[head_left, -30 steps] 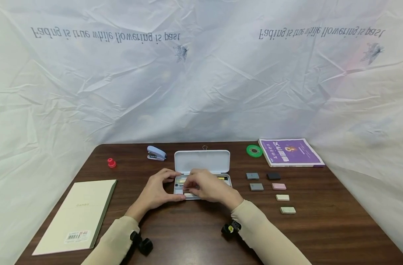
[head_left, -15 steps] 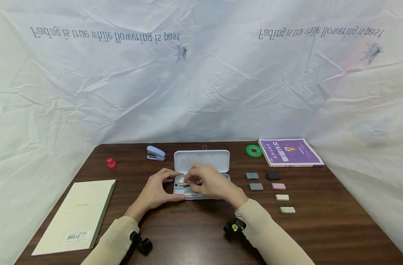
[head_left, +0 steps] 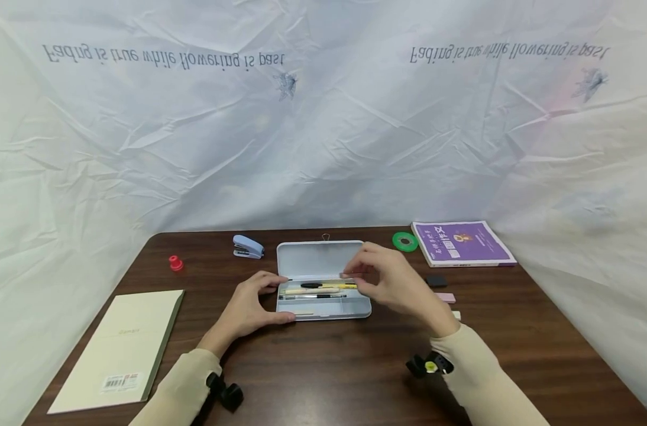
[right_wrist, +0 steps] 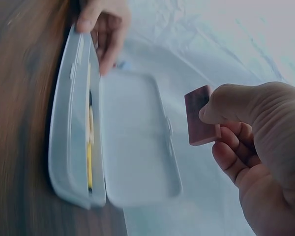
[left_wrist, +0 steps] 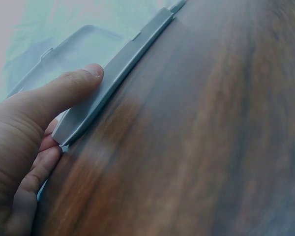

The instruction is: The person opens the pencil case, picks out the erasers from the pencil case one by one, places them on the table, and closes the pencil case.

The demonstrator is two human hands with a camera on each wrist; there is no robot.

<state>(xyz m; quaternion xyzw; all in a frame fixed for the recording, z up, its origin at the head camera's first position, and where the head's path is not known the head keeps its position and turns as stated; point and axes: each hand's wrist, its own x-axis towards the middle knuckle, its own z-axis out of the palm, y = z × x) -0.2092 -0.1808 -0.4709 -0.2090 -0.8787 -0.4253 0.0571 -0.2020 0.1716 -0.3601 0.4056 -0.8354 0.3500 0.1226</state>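
A light grey pencil case (head_left: 356, 307) lies with its lid raised at the middle of the table. My left hand (head_left: 251, 303) grips its left end, the thumb (left_wrist: 78, 86) on the front rim and the fingers at the back corner. Between right thumb and fingers I pinch a reddish-brown eraser (right_wrist: 197, 118); the right hand (head_left: 395, 281) is above the case's right end, the eraser mostly hidden in the head view. In the case lie a yellow-and-black pen (head_left: 331, 286), a cream pen (head_left: 307, 291) and a clear pen with a black grip (head_left: 323, 296). A thin pale strip (head_left: 303, 313) shows in the front compartment.
Right of the case are a black eraser (head_left: 436, 281) and a pink eraser (head_left: 446, 297), partly behind my right arm. Farther back are green tape (head_left: 395, 238), a purple book (head_left: 467, 245) and a blue stapler (head_left: 248, 244). A red stopper-like piece (head_left: 176, 264) and a cream notebook (head_left: 129, 337) lie left.
My right hand has lifted out of the pencil case with the eraser and moved right, uncovering the pens. The left hand stays on the case's left end.
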